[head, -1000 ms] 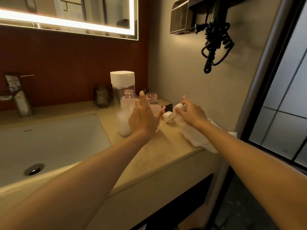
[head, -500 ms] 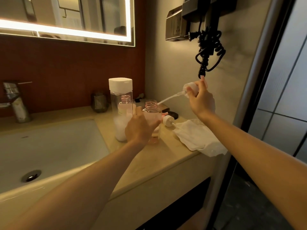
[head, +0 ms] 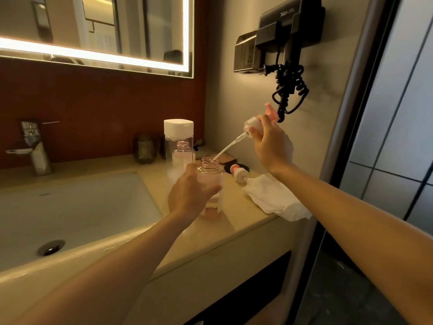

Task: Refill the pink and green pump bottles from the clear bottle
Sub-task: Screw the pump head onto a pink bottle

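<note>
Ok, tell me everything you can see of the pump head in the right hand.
The pump head looks like plastic. It has a pink nozzle on top, a white collar below it and a long, thin, translucent dip tube. It is off its bottle and held in the air, tilted, with the nozzle up and to the right and the tube slanting down to the left. The right hand grips it around the collar. The tube's tip is at the open mouth of the pink bottle.

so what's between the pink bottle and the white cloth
A loose pump head lies on its side on the countertop there, seen in the head view.
</note>
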The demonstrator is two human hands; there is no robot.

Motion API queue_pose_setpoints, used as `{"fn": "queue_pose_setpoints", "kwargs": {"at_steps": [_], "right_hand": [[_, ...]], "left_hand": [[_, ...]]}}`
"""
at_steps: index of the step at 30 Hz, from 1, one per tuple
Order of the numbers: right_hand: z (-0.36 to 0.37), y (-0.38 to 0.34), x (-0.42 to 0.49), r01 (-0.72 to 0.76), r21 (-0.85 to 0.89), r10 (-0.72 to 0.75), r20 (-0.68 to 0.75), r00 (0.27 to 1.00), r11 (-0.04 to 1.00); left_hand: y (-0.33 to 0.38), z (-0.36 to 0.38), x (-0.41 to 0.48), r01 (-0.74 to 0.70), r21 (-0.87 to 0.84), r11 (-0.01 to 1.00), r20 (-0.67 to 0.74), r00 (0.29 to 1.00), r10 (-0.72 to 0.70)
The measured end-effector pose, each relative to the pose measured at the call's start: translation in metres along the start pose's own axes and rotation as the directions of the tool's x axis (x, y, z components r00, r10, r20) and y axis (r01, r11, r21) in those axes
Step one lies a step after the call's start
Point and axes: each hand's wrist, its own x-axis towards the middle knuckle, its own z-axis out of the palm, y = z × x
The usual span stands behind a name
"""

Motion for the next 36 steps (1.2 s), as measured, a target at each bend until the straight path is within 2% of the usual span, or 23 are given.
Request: {"fn": "queue_pose_setpoints", "kwargs": {"at_steps": [5,8,11,17,22,25,28,30,33,34,36], "right_hand": [[-0.005,-0.018,-0.001,0.151,-0.001,-0.151,-0.036,0.988,0.988],[-0.002,-0.034,-0.009,0.325,0.031,-0.326,0.036,0.945,0.945],[0.003,-0.047,-0.025,0.436,0.056,-0.440,0.109,0.891,0.898],[0.008,-0.061,-0.040,0.463,0.083,-0.470,0.099,0.877,0.882],[0.009,-0.056,-0.056,0.431,0.245,-0.468,0.120,0.876,0.869],[0.015,-0.057,-0.062,0.316,0.333,-0.376,0.135,0.917,0.889],[0.017,-0.069,-0.061,-0.040,0.478,-0.058,0.188,0.980,0.878],[0.017,-0.083,-0.056,-0.255,0.554,0.079,0.322,0.944,0.792],[0.017,-0.097,-0.052,-0.358,0.562,0.023,0.516,0.856,0.746],[0.016,-0.099,-0.055,-0.385,0.549,0.033,0.543,0.839,0.742],[0.013,-0.098,-0.064,-0.410,0.547,0.108,0.500,0.859,0.730]], "left_hand": [[-0.005,-0.007,-0.006,-0.008,-0.005,1.000,0.006,1.000,0.008],[-0.005,-0.008,-0.008,-0.007,-0.003,1.000,0.001,1.000,0.007],[-0.005,-0.007,-0.007,0.007,0.015,1.000,-0.005,1.000,-0.007],[-0.007,-0.004,-0.006,0.007,-0.019,1.000,-0.021,1.000,-0.008],[-0.010,-0.001,-0.007,0.002,-0.063,0.998,-0.018,1.000,-0.003],[-0.011,0.000,-0.007,-0.003,-0.078,0.997,-0.033,0.999,0.000],[-0.012,0.002,-0.007,0.008,-0.080,0.997,-0.044,0.999,-0.012],[-0.012,0.003,-0.007,0.006,-0.077,0.997,-0.048,0.999,-0.009],[-0.012,0.003,-0.007,0.000,-0.073,0.997,-0.056,0.998,-0.004],[-0.012,0.002,-0.007,0.002,-0.072,0.997,-0.059,0.998,-0.006],[-0.012,0.002,-0.007,-0.009,-0.065,0.998,-0.066,0.998,0.004]]}}
